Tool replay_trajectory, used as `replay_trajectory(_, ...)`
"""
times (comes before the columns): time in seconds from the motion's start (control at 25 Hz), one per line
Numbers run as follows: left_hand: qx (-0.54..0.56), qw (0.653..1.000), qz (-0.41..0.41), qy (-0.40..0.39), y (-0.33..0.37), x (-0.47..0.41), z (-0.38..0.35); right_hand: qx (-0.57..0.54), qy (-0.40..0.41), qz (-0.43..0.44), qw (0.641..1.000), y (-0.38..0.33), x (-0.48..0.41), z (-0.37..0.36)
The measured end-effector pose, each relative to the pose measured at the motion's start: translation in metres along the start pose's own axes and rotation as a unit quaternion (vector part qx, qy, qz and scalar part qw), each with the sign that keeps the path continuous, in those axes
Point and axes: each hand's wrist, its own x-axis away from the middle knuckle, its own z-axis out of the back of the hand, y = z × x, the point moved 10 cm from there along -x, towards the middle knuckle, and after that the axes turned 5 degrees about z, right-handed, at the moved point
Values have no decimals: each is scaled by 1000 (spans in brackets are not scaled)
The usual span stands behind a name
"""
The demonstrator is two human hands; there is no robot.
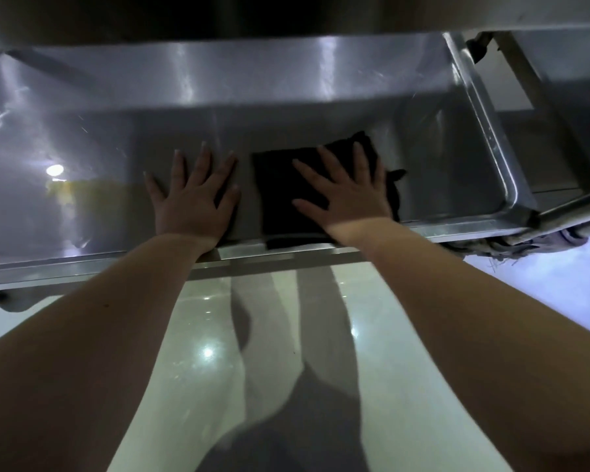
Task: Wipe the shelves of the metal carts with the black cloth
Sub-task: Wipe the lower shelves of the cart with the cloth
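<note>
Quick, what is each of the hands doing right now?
Left hand: open, flat on the bare metal shelf.
Right hand: open, fingers spread, pressing the black cloth.

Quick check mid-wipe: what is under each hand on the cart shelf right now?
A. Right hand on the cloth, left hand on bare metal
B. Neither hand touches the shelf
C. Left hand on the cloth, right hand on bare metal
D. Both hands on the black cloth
A: the right hand lies flat with fingers spread on the black cloth, while the left hand presses flat on the bare metal shelf beside it.
</note>
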Motion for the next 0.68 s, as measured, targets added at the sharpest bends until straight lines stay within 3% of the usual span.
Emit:
replay_trajectory(0.16, -2, 1000, 2, -9, 1, -2, -1, 1, -14, -141, 990, 150, 35, 6)
replay_trajectory(0.28, -8, 1000, 5, -5, 1, -1, -1, -32, -38, -210, 977, 193, 52, 5)
replay_trajectory(0.4, -14, 1000, 0, 1, 2, -2, -2, -23, -37, -179, 983, 147, 46, 4)
replay_trajectory(0.56, -14, 1000, 2, 7, -1, -1, -4, 20, -10, 5, 1000, 1, 29, -7)
replay_trajectory(0.68, -11, 1000, 2, 7, -2, -3, -5, 7, -11, 31, 999, -39, -30, -2)
